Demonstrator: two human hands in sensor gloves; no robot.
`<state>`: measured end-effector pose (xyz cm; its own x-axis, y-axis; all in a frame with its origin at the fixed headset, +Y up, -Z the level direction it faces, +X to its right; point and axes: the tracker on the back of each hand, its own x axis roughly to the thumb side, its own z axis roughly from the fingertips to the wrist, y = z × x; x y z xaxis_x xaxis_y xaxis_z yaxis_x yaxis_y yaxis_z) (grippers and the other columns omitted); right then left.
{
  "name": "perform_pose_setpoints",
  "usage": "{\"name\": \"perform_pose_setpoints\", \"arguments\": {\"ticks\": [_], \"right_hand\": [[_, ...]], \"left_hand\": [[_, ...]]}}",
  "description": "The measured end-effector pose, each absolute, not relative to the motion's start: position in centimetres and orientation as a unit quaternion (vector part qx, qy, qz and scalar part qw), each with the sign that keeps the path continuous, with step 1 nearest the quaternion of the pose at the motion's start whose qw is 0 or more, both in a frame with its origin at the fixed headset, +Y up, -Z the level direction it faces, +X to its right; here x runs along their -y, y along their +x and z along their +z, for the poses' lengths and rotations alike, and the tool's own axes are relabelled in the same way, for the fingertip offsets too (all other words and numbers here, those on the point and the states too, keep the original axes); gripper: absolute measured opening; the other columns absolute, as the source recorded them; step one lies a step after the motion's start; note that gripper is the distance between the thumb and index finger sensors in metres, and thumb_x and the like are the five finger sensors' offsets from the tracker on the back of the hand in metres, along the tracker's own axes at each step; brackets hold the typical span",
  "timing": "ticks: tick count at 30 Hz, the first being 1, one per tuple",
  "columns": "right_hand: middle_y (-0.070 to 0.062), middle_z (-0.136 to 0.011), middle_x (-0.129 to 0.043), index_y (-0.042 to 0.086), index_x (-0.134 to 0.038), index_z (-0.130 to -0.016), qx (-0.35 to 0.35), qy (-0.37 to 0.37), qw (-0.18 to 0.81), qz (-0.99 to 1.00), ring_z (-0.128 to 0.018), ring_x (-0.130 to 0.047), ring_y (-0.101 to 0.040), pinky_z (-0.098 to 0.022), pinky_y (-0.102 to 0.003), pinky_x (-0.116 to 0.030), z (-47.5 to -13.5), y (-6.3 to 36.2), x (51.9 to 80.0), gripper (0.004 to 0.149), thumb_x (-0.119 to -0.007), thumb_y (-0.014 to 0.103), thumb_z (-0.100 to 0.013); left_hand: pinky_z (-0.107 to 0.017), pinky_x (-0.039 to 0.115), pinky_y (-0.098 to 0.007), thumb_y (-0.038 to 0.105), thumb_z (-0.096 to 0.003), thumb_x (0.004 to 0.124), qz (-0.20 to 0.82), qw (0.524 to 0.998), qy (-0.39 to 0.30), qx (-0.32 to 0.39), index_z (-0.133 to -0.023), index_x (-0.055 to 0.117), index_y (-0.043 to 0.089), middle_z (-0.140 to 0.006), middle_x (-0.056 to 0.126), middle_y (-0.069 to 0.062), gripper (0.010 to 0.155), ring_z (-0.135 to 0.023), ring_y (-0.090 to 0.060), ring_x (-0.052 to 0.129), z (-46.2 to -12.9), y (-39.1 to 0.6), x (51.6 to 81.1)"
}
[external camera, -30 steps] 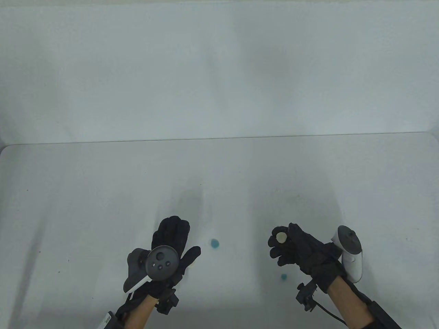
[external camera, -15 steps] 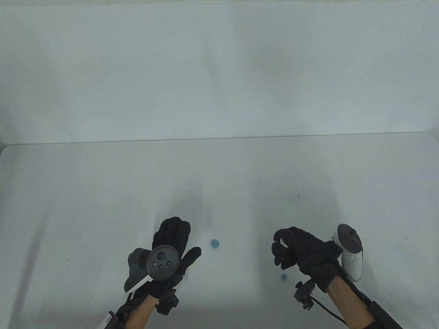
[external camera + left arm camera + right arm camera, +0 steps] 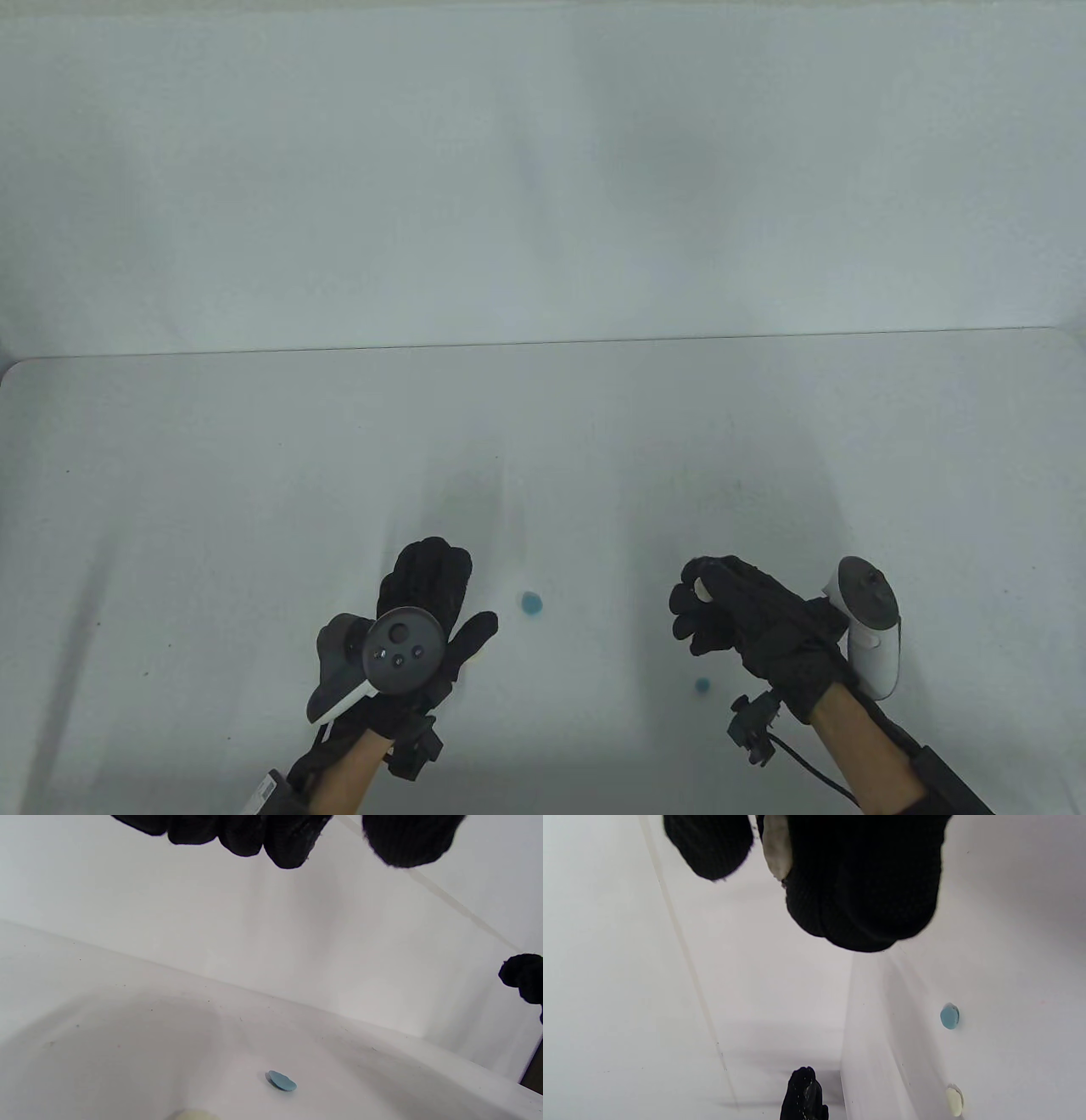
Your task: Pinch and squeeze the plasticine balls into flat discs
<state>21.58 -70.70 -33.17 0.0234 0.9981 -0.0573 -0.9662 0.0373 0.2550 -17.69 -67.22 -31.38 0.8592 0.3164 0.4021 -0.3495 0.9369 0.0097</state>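
My right hand (image 3: 694, 601) hovers over the table's front right and pinches a cream plasticine piece (image 3: 702, 590) between thumb and curled fingers. The right wrist view shows only that cream piece's edge (image 3: 776, 846) beside the fingers (image 3: 865, 891). My left hand (image 3: 441, 594) hovers flat at the front left, fingers straight, holding nothing. A flattened blue disc (image 3: 532, 604) lies between the hands, also seen as the blue disc (image 3: 281, 1081) and the blue disc (image 3: 949, 1016). A cream disc (image 3: 953, 1101) lies on the table below my left thumb. A small blue piece (image 3: 702, 685) sits below my right hand.
The white table (image 3: 254, 475) ends at a white back wall (image 3: 543, 170) along its far edge. A cable and a clip (image 3: 751, 730) hang at my right wrist. A tracker (image 3: 867, 624) sticks out to the right of my right hand.
My right hand has turned and closed its fingers over the cream piece, so its flat face no longer shows. My left hand has stayed where it was.
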Motion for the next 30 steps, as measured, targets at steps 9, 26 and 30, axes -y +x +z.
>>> {"name": "perform_pose_setpoints", "arguments": {"ticks": [9,26,30], "right_hand": [[-0.003,-0.064,-0.100,0.005,-0.064,-0.101,-0.084,0.076,0.686,0.719,-0.046,-0.108,-0.017,-0.030,-0.020,-0.099,-33.10,21.47,70.19,0.056,-0.078,0.035,-0.056],[-0.005,-0.062,-0.100,0.010,-0.083,-0.082,-0.117,0.090,0.691,0.708,-0.044,-0.106,-0.020,-0.029,-0.023,-0.098,-33.28,21.35,70.38,0.042,-0.080,0.040,-0.054],[-0.003,-0.056,-0.100,0.008,-0.083,-0.079,-0.108,0.097,0.679,0.719,-0.039,-0.105,-0.017,-0.024,-0.021,-0.097,-33.28,21.32,69.97,0.041,-0.081,0.040,-0.053]], "left_hand": [[-0.073,0.043,-0.065,0.048,-0.0549,0.065,0.171,0.963,0.042,0.202,-0.114,0.046,0.002,-0.116,0.038,-0.030,0.077,-0.106,-0.057,0.039,-31.33,-17.66,67.24],[-0.073,0.043,-0.065,0.048,-0.0549,0.065,0.174,0.963,0.049,0.201,-0.114,0.046,0.002,-0.116,0.038,-0.030,0.077,-0.106,-0.057,0.039,-31.31,-17.81,67.10],[-0.073,0.043,-0.065,0.048,-0.0549,0.065,0.175,0.963,0.049,0.201,-0.114,0.046,0.002,-0.116,0.037,-0.030,0.077,-0.106,-0.057,0.039,-31.32,-17.82,67.12]]}}
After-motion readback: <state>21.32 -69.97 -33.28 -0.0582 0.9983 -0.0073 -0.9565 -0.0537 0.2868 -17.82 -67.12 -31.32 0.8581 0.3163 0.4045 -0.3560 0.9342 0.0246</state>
